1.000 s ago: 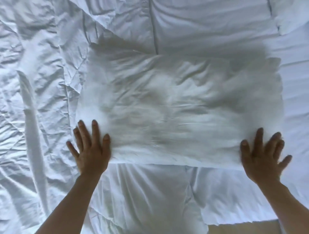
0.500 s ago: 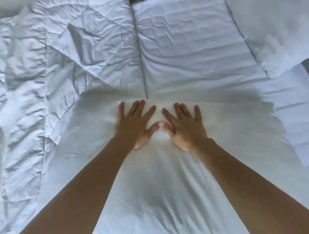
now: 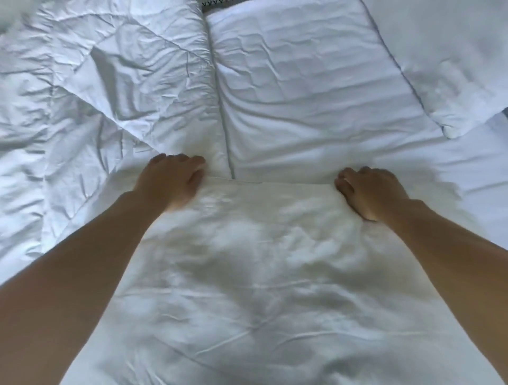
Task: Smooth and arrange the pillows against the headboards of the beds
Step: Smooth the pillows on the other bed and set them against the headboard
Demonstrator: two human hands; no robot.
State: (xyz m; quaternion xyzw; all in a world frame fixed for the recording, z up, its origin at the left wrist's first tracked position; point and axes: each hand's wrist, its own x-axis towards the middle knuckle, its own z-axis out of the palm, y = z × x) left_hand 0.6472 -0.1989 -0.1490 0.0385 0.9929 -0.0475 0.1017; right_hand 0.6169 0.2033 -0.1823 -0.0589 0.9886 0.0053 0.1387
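A white pillow (image 3: 261,274) lies flat on the bed right in front of me and fills the lower middle of the view. My left hand (image 3: 174,181) rests on its far left corner, fingers curled over the edge. My right hand (image 3: 369,192) sits on the far edge further right, fingers also bent down over the rim. Both forearms stretch across the pillow's wrinkled top. A second white pillow (image 3: 302,82) lies just beyond it, and a third pillow (image 3: 453,55) is at the top right.
A crumpled white duvet (image 3: 82,96) covers the left side. A dark sliver of headboard (image 3: 217,3) shows at the top edge. White sheet (image 3: 481,170) is visible at the right.
My hands were at the pillow's near corners, then together at the middle of its far edge; now they have slid apart along that edge and the fingers have curled.
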